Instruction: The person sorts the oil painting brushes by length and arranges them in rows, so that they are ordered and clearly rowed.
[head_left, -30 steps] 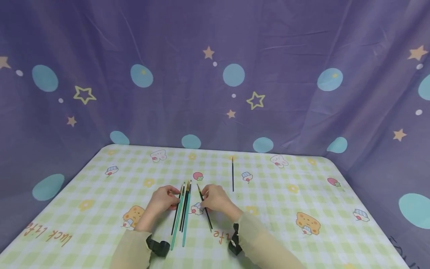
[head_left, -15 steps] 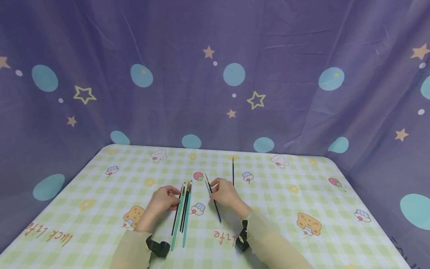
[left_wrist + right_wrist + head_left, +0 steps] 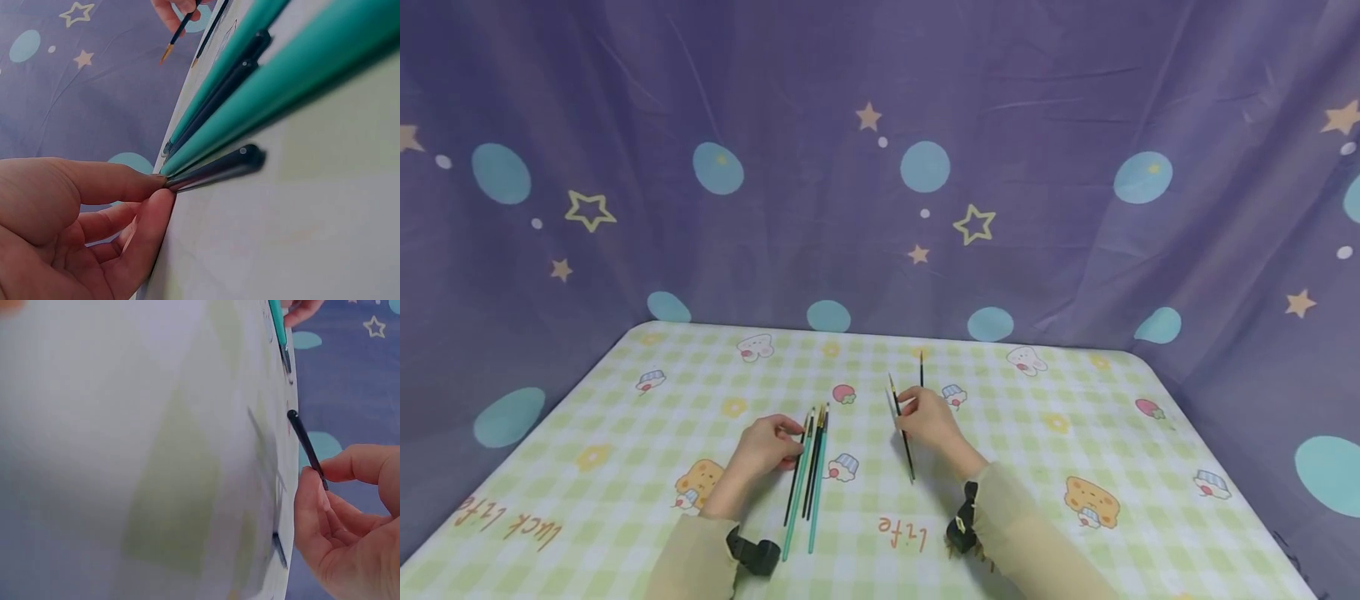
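Both hands are narrowed to a pinch: the right hand grips a black-handled paintbrush between thumb and fingers, and the left hand pinches another black paintbrush at the left edge of a bundle. The right hand's brush is above the bench, its golden tip pointing to the far side; in the right wrist view its shadow falls apart from it.

The bundle lies nearer the left hand, bristle ends away from the person. Next to the pinched brush is a turquoise brush, then two black brushes close together, then a second turquoise brush. The turquoise handles reach closer to the person than the black ones.

Just beyond the right hand, a further black brush lies on the bench, its near part hidden by the hand in the head view.

The bench top is checked in pale green and white. A cupcake print sits just right of the bundle, a strawberry print beyond it. Each arm has a pale sleeve and a black wrist device. Behind the bench hangs a purple curtain patterned with blue ovals and stars.
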Motion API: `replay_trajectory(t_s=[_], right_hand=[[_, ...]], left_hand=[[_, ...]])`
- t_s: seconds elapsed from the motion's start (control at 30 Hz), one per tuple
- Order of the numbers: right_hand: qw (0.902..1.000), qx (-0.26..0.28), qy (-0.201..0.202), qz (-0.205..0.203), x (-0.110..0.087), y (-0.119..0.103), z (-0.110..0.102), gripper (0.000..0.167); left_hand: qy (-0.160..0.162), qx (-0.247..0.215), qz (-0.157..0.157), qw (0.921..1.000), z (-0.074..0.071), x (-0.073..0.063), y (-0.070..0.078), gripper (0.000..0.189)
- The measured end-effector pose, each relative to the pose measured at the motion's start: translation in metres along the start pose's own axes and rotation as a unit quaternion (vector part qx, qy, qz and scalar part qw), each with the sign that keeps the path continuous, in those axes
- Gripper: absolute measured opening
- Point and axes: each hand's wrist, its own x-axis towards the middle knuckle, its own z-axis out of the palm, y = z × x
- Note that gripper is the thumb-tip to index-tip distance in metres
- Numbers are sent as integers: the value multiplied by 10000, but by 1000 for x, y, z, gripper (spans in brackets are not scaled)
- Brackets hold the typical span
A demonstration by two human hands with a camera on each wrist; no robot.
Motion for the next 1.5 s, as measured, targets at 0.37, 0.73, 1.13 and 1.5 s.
replay_trajectory(t_s=[0.37,0.73,1.13,1.5], right_hand=[[9970,603,222,442,9,18,-19,37],[9980,229,447,390,23,33,-32,38],[9969,218,629,430,41,47,-32,37],[9965,162,592,562,51,46,-33,34]], left_hand=[[33,23,-2,10000,0,0,2,25],[15,-51,-6,10000,1,0,-2,25],[86,-110,-17,9999,2,1,-3,25],[60,-122,-14,9999,1,0,-1,25]])
